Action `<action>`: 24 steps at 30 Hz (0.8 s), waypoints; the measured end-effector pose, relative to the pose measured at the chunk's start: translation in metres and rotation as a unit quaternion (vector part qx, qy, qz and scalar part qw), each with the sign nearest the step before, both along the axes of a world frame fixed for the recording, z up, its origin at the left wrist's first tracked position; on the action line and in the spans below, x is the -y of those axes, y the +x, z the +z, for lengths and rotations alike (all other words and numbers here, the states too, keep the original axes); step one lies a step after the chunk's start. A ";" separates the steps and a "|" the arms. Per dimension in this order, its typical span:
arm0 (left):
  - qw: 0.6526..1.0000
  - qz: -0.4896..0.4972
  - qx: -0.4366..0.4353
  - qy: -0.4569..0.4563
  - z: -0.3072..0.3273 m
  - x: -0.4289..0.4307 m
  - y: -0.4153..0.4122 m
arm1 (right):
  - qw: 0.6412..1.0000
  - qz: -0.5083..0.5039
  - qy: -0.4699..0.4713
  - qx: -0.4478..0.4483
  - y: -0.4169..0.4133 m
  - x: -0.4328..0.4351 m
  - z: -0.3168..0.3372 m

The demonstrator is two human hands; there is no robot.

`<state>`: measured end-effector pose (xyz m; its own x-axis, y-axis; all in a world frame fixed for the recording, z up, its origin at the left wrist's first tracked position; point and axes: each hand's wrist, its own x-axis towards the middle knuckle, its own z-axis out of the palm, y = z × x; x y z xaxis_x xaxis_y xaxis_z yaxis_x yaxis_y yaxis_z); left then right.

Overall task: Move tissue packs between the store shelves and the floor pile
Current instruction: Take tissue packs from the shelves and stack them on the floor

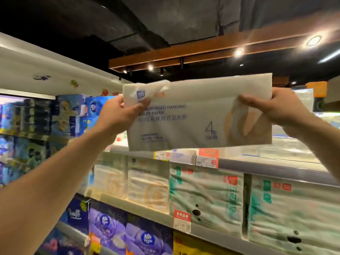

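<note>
I hold a wide beige-and-white tissue pack (pixel 198 115), printed "hanging toilet paper" with a large 4, up at the height of the top shelf (pixel 266 163). My left hand (pixel 119 112) grips its upper left corner, thumb across the front. My right hand (pixel 276 105) grips the upper right end, thumb pressed on the front face. The pack's lower edge hangs just above the shelf's front rail and its price tags (pixel 207 159). The floor pile is out of view.
Below the rail stand beige packs (pixel 147 184) and green-printed packs (pixel 206 197). Purple packs (pixel 128 234) fill the lower shelf. Blue packs (pixel 77 111) line the shelving at left. A clear-wrapped pack (pixel 304 98) sits behind my right hand.
</note>
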<state>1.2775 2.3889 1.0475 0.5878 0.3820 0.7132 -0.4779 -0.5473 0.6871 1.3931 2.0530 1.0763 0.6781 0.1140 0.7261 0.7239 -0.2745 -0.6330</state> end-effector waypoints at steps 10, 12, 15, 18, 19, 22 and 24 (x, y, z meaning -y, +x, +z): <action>0.999 -0.047 0.012 0.017 0.069 -0.063 0.186 | 0.997 -0.066 0.031 0.008 0.131 -0.049 0.057; 0.998 -0.061 0.001 0.008 0.076 -0.074 0.220 | 0.997 -0.077 0.028 0.005 0.155 -0.058 0.061; 0.997 -0.072 -0.015 0.002 0.082 -0.086 0.265 | 0.995 -0.093 0.025 -0.005 0.187 -0.071 0.060; 0.997 -0.079 -0.019 0.002 0.086 -0.097 0.299 | 0.992 -0.115 0.040 -0.012 0.213 -0.085 0.059; 0.997 -0.082 -0.016 0.002 0.086 -0.100 0.310 | 0.991 -0.124 0.046 -0.013 0.221 -0.088 0.059; 0.996 -0.087 -0.002 0.009 0.084 -0.111 0.336 | 0.986 -0.159 0.040 -0.027 0.239 -0.099 0.060; 0.994 -0.108 0.000 0.012 0.082 -0.113 0.350 | 0.982 -0.182 0.030 -0.029 0.246 -0.105 0.062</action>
